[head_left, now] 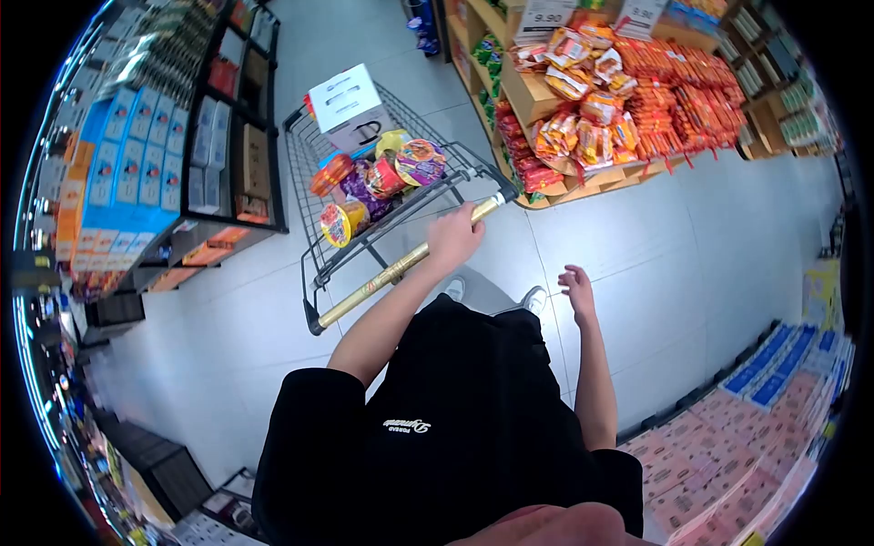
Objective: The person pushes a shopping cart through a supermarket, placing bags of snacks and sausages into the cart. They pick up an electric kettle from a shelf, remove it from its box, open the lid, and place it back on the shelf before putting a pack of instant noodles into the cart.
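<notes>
My left hand is wrapped round the gold handle bar of a wire shopping cart, toward the bar's right end. In the cart lie a white box with a dark carry handle, a yellow-lidded tub, a purple round tub, a red-and-white package and an orange package. My right hand hangs over the floor to the right of the cart, fingers apart, holding nothing.
A wooden display heaped with red and orange snack packets stands at the upper right. Dark-framed shelves with blue boxes rise at the left. Pink cartons are stacked at the lower right. Tiled floor lies between them.
</notes>
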The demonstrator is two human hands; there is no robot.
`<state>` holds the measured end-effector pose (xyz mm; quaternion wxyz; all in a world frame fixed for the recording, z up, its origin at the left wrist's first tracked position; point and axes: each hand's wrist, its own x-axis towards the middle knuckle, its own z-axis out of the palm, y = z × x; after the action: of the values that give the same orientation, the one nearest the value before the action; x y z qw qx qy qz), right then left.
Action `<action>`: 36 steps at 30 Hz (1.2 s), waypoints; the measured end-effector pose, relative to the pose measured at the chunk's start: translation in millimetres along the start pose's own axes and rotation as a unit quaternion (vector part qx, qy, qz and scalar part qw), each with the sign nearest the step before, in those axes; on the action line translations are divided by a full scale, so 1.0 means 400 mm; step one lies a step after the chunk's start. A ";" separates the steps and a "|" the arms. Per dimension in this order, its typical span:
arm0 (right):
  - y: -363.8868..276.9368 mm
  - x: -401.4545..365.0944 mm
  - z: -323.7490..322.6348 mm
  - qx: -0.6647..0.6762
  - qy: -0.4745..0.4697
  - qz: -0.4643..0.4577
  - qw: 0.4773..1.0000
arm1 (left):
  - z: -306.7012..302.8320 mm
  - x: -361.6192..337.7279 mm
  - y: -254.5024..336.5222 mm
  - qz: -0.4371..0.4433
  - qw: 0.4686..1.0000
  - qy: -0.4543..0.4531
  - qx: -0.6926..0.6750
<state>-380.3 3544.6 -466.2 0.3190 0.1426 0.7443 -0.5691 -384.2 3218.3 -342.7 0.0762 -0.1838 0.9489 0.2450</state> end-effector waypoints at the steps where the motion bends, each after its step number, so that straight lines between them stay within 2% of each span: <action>1: -0.083 0.041 0.001 0.027 -0.013 -0.021 0.999 | 0.014 -0.027 0.012 -0.010 1.000 0.003 -0.022; 3: -0.225 0.087 0.007 0.065 -0.059 -0.057 0.995 | 0.036 -0.083 0.042 -0.038 0.998 0.015 -0.048; 5: -0.340 0.098 0.022 0.050 -0.105 -0.070 0.991 | 0.053 -0.134 0.081 -0.018 0.997 0.027 -0.076; 7: -0.379 0.109 0.055 0.044 -0.149 -0.080 0.985 | 0.088 -0.179 0.121 -0.046 0.996 0.033 -0.065; 9: -0.374 0.111 0.104 -0.017 -0.217 -0.067 0.974 | 0.119 -0.216 0.164 -0.011 0.997 0.041 -0.067; 10: -0.381 0.077 0.131 0.017 -0.245 -0.033 0.969 | 0.134 -0.233 0.190 -0.005 0.998 0.039 -0.049; 11: -0.359 0.076 0.131 -0.071 -0.225 -0.074 0.969 | 0.150 -0.247 0.218 -0.014 0.998 0.038 -0.055; 14: -0.297 0.070 0.041 0.012 -0.231 -0.066 0.971 | 0.193 -0.288 0.285 -0.028 0.997 0.048 -0.052; 15: -0.300 0.062 0.013 0.002 -0.238 -0.061 0.969 | 0.207 -0.294 0.309 -0.021 0.997 0.040 -0.064; 17: -0.316 0.050 -0.039 -0.089 -0.220 -0.071 0.969 | 0.226 -0.301 0.360 -0.017 0.996 0.036 -0.082; 19: -0.297 0.057 -0.087 -0.098 -0.204 -0.080 0.971 | 0.227 -0.303 0.406 -0.019 0.992 -0.004 -0.124; 20: -0.293 0.065 -0.110 -0.143 -0.193 -0.096 0.966 | 0.223 -0.300 0.427 -0.037 0.986 -0.046 -0.154; 21: -0.288 0.063 -0.126 -0.186 -0.180 -0.114 0.959 | 0.215 -0.306 0.437 -0.037 0.986 -0.043 -0.157; 23: -0.288 0.075 -0.165 -0.202 -0.167 -0.130 0.956 | 0.210 -0.297 0.461 -0.010 0.968 -0.063 -0.242; 25: -0.311 0.073 -0.194 -0.296 -0.129 -0.189 0.927 | 0.187 -0.282 0.451 0.015 0.952 -0.087 -0.292; 27: -0.315 0.077 -0.217 -0.319 -0.114 -0.213 0.916 | 0.126 -0.256 0.429 0.072 0.908 -0.137 -0.389; 28: -0.332 0.058 -0.222 -0.369 -0.091 -0.245 0.892 | 0.085 -0.247 0.400 0.056 0.865 -0.161 -0.471; 29: -0.347 0.053 -0.227 -0.420 -0.071 -0.271 0.863 | 0.069 -0.237 0.362 0.010 0.840 -0.115 -0.529; 31: -0.352 0.056 -0.234 -0.440 -0.068 -0.275 0.852 | 0.069 -0.192 0.232 -0.068 0.801 0.023 -0.595; 32: -0.357 0.056 -0.236 -0.452 -0.065 -0.274 0.846 | 0.100 -0.164 0.147 -0.122 0.818 0.105 -0.552; 33: -0.363 0.057 -0.236 -0.464 -0.062 -0.274 0.840 | 0.132 -0.145 0.057 -0.165 0.879 0.170 -0.414; 34: -0.367 0.062 -0.235 -0.470 -0.063 -0.275 0.837 | 0.194 -0.132 -0.051 -0.205 0.911 0.220 -0.281; 35: -0.363 0.055 -0.232 -0.463 -0.066 -0.285 0.837 | 0.261 -0.137 -0.177 -0.248 0.927 0.208 -0.192; 36: -0.363 0.060 -0.238 -0.458 -0.071 -0.289 0.838 | 0.291 -0.147 -0.233 -0.293 0.941 0.149 -0.080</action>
<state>-511.8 3585.1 -357.6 0.2204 -0.2820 0.9028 -0.2384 -287.6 3218.2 -470.8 -0.0121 -0.4936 0.8307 0.2570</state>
